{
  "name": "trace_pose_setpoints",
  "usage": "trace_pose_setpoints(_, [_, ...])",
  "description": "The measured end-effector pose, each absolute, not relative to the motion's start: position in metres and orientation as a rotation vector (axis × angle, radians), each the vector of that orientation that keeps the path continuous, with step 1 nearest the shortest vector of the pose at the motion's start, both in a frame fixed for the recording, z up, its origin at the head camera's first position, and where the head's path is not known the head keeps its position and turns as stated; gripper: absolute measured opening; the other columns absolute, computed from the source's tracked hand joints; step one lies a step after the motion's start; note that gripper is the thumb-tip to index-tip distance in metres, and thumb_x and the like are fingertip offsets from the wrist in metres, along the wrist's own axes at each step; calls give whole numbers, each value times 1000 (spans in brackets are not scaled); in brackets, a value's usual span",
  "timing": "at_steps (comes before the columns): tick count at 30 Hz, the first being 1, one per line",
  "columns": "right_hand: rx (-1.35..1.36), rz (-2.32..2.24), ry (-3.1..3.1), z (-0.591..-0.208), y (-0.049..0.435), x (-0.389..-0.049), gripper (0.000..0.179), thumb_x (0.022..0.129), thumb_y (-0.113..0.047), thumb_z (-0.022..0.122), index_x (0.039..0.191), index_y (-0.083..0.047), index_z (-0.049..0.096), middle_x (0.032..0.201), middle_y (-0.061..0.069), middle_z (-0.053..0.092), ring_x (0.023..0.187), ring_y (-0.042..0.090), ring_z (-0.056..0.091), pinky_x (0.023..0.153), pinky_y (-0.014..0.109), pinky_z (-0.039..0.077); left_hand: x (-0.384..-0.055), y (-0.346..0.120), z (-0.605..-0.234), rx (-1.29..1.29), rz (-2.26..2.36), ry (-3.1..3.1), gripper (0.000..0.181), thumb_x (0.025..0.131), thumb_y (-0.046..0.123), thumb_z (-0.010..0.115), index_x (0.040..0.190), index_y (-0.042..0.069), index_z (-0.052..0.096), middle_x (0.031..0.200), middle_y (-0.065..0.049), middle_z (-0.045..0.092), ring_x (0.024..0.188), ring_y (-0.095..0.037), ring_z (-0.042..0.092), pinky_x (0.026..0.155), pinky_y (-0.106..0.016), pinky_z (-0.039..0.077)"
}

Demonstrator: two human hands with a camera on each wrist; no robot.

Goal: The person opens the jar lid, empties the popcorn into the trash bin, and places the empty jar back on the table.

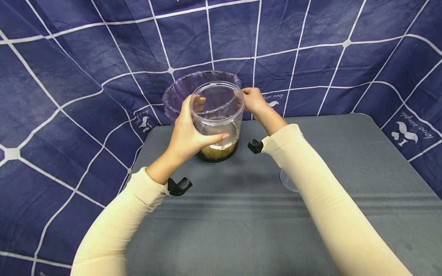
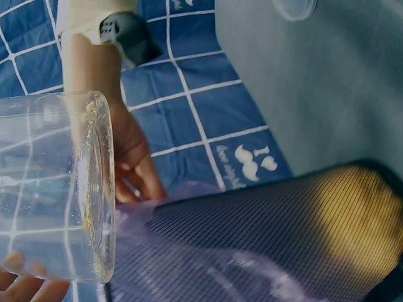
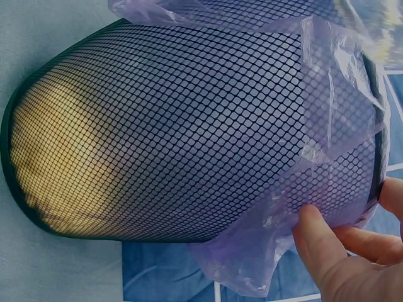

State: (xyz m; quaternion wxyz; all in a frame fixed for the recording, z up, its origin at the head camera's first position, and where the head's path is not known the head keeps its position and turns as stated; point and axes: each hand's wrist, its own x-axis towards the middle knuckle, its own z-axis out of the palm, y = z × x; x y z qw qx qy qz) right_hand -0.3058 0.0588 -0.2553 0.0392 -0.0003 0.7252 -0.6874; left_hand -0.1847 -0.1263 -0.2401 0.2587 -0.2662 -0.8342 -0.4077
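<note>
My left hand [image 1: 188, 136] grips a clear plastic jar [image 1: 221, 115], its thumb across the near side and fingers round the left. In the left wrist view the jar [image 2: 50, 182] lies sideways across the picture, with yellowish crumbs stuck near its end. Behind and below the jar stands a black mesh trash can [image 3: 201, 119], lined with a thin purple plastic bag [image 1: 177, 94] folded over its rim. Something yellow shows through the mesh at its bottom. With its fingers, my right hand [image 1: 255, 101] pinches the can's rim and bag on the right.
A round clear lid [image 1: 288, 182] lies on the grey tabletop [image 1: 221, 230], partly hidden under my right forearm. Blue checked cloth [image 1: 297, 27] with white lines hangs behind the table and down its left side.
</note>
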Motion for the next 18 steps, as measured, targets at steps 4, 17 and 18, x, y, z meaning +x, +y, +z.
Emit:
trace_pose_setpoints(4, [-6, -2092, 2237, -256, 59, -306, 38, 92, -19, 48, 119, 7, 50, 103, 13, 54, 91, 21, 58, 79, 27, 47, -184, -125, -257, -724, -1141, -2259, 102, 49, 34, 87, 130, 5, 31, 122, -6, 47, 111, -16, 47, 93, -30, 36])
trace_pose_setpoints(17, [26, -2163, 2083, -252, 58, -307, 41, 93, -14, 47, 127, 9, 41, 124, 19, 46, 112, 28, 48, 86, 28, 43, -188, -123, -323, -615, -1223, -2330, 104, 51, 35, 86, 132, 4, 28, 123, -9, 46, 112, -21, 46, 93, -34, 35])
trace_pose_setpoints(18, [31, -2166, 2078, -252, 58, -308, 41, 93, -14, 47, 126, 9, 41, 124, 19, 46, 111, 28, 49, 86, 28, 43, -188, -123, -328, -599, -1227, -2342, 104, 51, 35, 86, 131, 4, 28, 123, -9, 46, 112, -21, 45, 93, -35, 35])
